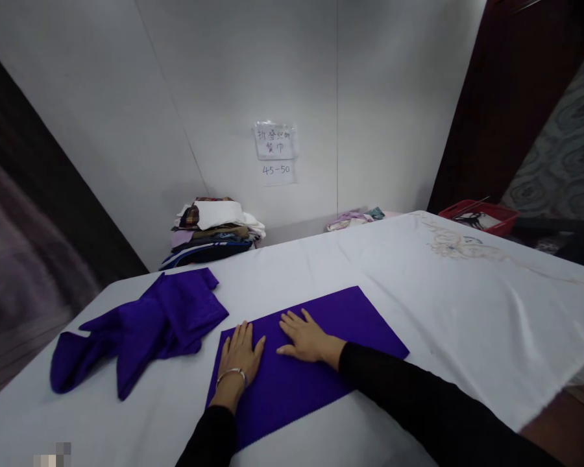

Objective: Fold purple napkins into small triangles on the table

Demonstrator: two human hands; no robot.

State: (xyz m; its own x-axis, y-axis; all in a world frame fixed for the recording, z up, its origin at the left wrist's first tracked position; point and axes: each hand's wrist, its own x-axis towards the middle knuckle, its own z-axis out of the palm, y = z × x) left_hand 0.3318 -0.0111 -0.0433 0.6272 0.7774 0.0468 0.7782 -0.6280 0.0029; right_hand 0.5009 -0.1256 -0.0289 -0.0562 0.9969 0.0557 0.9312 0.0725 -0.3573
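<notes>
A purple cloth (282, 389) lies flat in a neat rectangle on the white-covered table. My left hand (241, 357) rests palm down near its left edge, fingers stretched out, with a silver bangle at the wrist. Further right, my right hand (304, 336) presses flat on the upper middle of the same cloth, its fingers spread. Neither hand grips anything. To the left of my left hand, a second purple cloth (163, 318) lies crumpled on the table.
A white tablecloth (467, 324) with an embroidered pattern covers the table. Behind it stand a stack of folded clothes (219, 224) and a smaller fabric pile (353, 219). A red basket (503, 224) is at the far right. A handwritten sign (276, 152) hangs on the wall.
</notes>
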